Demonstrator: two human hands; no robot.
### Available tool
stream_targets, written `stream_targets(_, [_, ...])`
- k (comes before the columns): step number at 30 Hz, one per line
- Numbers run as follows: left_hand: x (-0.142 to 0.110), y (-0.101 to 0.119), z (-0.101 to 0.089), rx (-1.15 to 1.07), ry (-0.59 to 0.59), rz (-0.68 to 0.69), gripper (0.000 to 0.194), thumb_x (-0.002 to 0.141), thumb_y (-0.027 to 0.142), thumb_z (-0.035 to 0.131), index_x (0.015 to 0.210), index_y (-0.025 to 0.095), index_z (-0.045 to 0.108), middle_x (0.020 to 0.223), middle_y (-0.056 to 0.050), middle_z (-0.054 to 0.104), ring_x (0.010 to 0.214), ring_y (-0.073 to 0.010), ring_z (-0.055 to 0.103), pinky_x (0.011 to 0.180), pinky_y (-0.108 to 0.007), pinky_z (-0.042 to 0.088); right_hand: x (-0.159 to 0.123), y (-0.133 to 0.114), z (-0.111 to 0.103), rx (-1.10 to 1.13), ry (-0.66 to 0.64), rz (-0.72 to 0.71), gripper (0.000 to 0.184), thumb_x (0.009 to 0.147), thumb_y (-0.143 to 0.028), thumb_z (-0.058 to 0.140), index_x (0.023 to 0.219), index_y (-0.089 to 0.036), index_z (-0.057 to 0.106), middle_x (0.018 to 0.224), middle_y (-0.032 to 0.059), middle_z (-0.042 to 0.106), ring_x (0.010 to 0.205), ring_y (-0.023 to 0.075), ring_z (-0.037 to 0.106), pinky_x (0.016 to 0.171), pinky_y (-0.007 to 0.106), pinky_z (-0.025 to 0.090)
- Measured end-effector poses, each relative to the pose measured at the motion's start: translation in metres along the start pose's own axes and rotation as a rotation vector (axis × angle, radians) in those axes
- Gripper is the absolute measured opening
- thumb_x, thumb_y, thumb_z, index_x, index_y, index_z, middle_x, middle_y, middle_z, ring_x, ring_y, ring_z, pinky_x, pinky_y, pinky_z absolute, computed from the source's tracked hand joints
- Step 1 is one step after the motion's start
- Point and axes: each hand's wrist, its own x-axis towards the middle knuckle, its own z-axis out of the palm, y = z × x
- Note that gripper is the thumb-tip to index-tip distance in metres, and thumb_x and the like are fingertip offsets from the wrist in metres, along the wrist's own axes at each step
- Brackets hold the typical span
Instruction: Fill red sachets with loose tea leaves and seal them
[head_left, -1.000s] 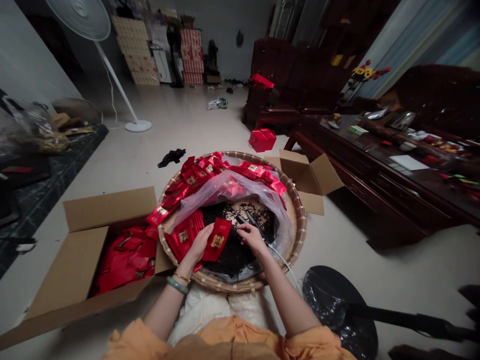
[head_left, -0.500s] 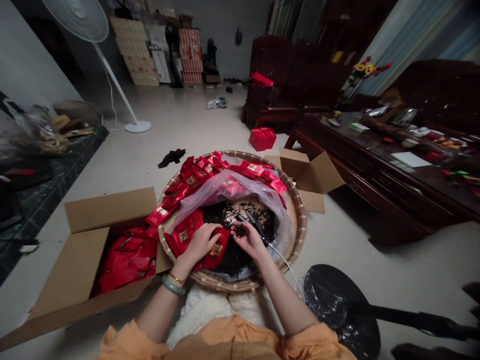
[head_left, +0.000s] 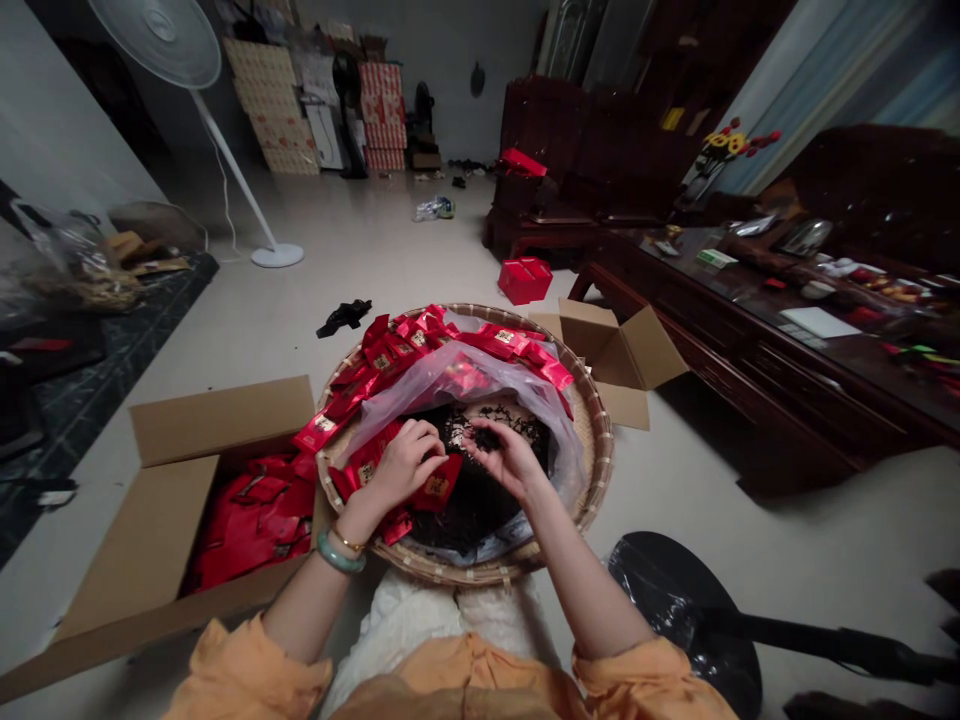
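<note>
A round bamboo basket (head_left: 600, 470) holds a clear plastic bag (head_left: 420, 375) with loose dark tea leaves (head_left: 457, 515) in it. My left hand (head_left: 409, 462) is closed, its fingertips at the top edge of a red tea packet (head_left: 439, 487). Just to its right, my right hand (head_left: 511, 458) is cupped, palm up, with a small clump of dark tea leaves (head_left: 486, 437) at its curled fingers. More red packets (head_left: 409, 338) lie around the basket's far side, and some sit under my left hand.
An open carton of red packets (head_left: 255, 520) stands at the left. Another open carton (head_left: 607, 345) is behind the basket. A black round fan base (head_left: 675, 620) lies near my right arm. A dark wooden table (head_left: 720, 330) fills the right side; a white fan (head_left: 277, 255) stands far left.
My right hand has risen a little and moved right with the leaves, now covering the black corded tool seen before. My left hand has lifted slightly and its fingers have curled.
</note>
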Motion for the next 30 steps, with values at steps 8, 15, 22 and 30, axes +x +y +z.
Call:
stream_targets(8, [0.015, -0.003, 0.015, -0.081, 0.08, 0.059, 0.012, 0.085, 0.025, 0.053, 0.081, 0.018, 0.063, 0.092, -0.006, 0.057, 0.09, -0.0188, 0.05, 0.079, -0.033, 0.044, 0.006, -0.025, 0.028, -0.293, -0.106, -0.062, 0.026, 0.068, -0.04, 0.067, 0.075, -0.015, 0.066, 0.077, 0.0034, 0.066, 0.075, 0.0154, 0.063, 0.075, 0.031, 0.054])
stream_targets(15, [0.008, -0.016, 0.013, -0.075, 0.066, 0.062, 0.015, 0.085, 0.027, 0.053, 0.082, 0.021, 0.066, 0.099, -0.007, 0.059, 0.096, -0.0198, 0.051, 0.084, -0.036, 0.044, 0.019, -0.014, 0.03, -0.402, -0.069, -0.065, 0.03, 0.074, -0.047, 0.059, 0.078, -0.018, 0.065, 0.07, 0.0018, 0.064, 0.07, 0.0146, 0.061, 0.065, 0.027, 0.05])
stream_targets(22, [0.008, -0.024, 0.005, -0.014, -0.015, 0.12, 0.016, 0.085, 0.028, 0.052, 0.086, 0.023, 0.067, 0.093, -0.007, 0.065, 0.092, -0.0215, 0.048, 0.082, -0.036, 0.043, 0.025, -0.011, 0.038, -0.532, -0.037, -0.142, 0.04, 0.079, -0.055, 0.049, 0.082, -0.019, 0.066, 0.077, 0.0032, 0.065, 0.076, 0.0155, 0.061, 0.07, 0.027, 0.046])
stream_targets(30, [0.007, -0.027, 0.007, -0.151, 0.058, 0.056, 0.016, 0.084, 0.028, 0.055, 0.08, 0.021, 0.067, 0.095, -0.007, 0.059, 0.095, -0.0194, 0.052, 0.086, -0.035, 0.043, 0.022, -0.009, 0.039, -0.543, -0.099, -0.129, 0.052, 0.074, -0.064, 0.05, 0.082, -0.016, 0.069, 0.081, 0.0065, 0.069, 0.084, 0.0176, 0.062, 0.087, 0.034, 0.042])
